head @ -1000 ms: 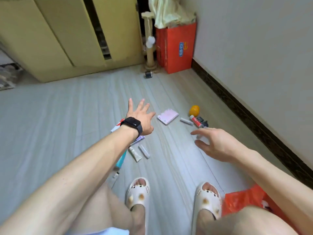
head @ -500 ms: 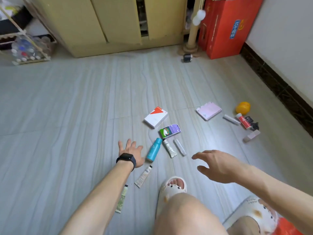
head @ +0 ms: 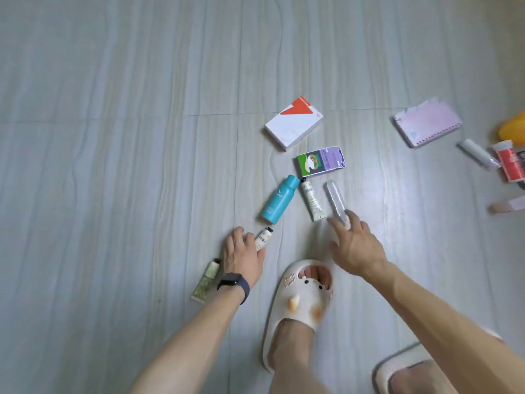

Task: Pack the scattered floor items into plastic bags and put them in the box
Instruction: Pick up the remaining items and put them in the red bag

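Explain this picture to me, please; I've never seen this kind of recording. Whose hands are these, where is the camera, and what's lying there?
No machine here: a person wears a camera on the head, looking down at their own two hands. The left hand, with a black watch, lies on a small white tube; whether it grips it is unclear. The right hand is open, at the near end of a clear tube. On the grey floor also lie a teal bottle, a printed white tube, a green tube, a white and red box, a purple and green box and a pink notebook.
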`<state>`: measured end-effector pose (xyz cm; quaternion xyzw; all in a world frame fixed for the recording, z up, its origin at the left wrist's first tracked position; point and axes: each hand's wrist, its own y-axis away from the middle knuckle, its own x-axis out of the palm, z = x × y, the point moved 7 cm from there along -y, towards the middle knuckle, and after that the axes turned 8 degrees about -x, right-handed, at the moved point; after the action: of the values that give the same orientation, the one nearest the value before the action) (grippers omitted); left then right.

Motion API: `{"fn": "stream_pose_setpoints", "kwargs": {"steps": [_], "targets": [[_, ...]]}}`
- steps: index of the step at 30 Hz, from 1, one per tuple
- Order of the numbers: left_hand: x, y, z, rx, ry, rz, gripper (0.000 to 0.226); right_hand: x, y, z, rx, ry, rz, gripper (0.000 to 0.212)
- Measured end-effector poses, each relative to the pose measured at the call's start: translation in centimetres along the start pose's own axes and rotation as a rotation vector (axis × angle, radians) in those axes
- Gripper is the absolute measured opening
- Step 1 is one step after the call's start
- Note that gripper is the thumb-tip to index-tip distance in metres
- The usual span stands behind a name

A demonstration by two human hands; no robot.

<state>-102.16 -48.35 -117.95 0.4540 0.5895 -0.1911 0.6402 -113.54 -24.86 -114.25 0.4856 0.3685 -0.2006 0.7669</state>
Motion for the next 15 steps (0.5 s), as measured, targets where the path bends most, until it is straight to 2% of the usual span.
{"fn": "stream_pose_setpoints", "kwargs": {"steps": [2, 6, 11, 13, 15], "targets": [[0.3, 0.2, 0.1, -0.005, 0.015, -0.024, 0.033, -0.6, -2.4, 0.1, -0.018, 0.012, -0.063, 0.071], [0.5, 0.2, 0.0, -0.029, 0.003, -0.003, 0.035, 0.6, -4.5, -1.5, 0.03, 0.001, -0.074, 0.055], [0.4, 0.4, -0.3, -0.034, -0.041, 0.06, 0.04, 1.0, -1.5, -2.8, 0.073, -0.017, -0.215, 0.046], [0.2, 0.3, -0.5, -0.028, -0.112, 0.148, 0.045, 1.4, 0.0, -4.6, 0.19, -0.144, -0.203, 0.037], [-0.3, 0.6, -0.7, 0.001, -0.21, 0.256, 0.048, 1.8, 2.0, -6.0, 0.299, -0.282, -0.093, 0.028]]}}
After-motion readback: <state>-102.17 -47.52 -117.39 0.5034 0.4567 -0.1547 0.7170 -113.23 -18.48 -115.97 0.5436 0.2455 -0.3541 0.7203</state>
